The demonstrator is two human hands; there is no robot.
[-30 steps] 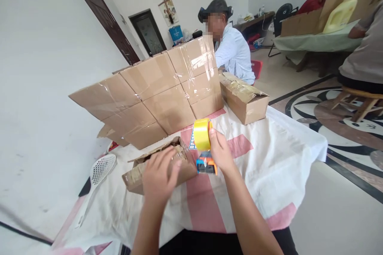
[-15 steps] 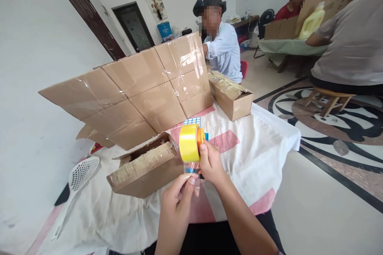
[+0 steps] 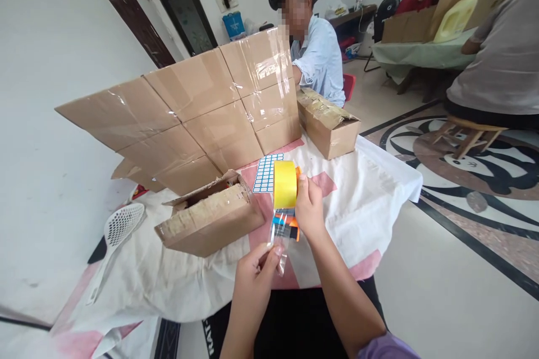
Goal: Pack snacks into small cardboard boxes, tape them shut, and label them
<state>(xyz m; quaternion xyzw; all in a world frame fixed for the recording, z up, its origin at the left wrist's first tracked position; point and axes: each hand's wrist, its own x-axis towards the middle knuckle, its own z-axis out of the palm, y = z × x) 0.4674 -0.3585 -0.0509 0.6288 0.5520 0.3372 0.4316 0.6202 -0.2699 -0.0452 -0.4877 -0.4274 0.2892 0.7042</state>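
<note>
Over the cloth-covered table, my right hand point(image 3: 309, 205) grips a yellow roll of packing tape point(image 3: 285, 185) by an orange part at its right side. A strip of clear tape point(image 3: 278, 230) runs down from the roll. Its loose end is pinched between the thumb and fingers of my left hand point(image 3: 256, 275). Behind the roll lies a sheet of blue-edged labels point(image 3: 264, 175), partly covered by it. A blue, black and orange object point(image 3: 289, 230) shows through and beside the strip; its kind is unclear. Left of my hands rests an opened cardboard box point(image 3: 219, 227).
A creased cardboard panel point(image 3: 202, 118) stands across the table's back. A long taped carton point(image 3: 330, 129) sits at the right rear, with a person point(image 3: 322, 61) behind. White slotted skimmer point(image 3: 122, 227) lies at the left. Another person point(image 3: 499, 61) sits on a wooden stool point(image 3: 467, 133) at right.
My right hand and the roll have moved away from my left hand, lengthening the tape strip between them. The label sheet shows more. The whole view has shifted slightly.
</note>
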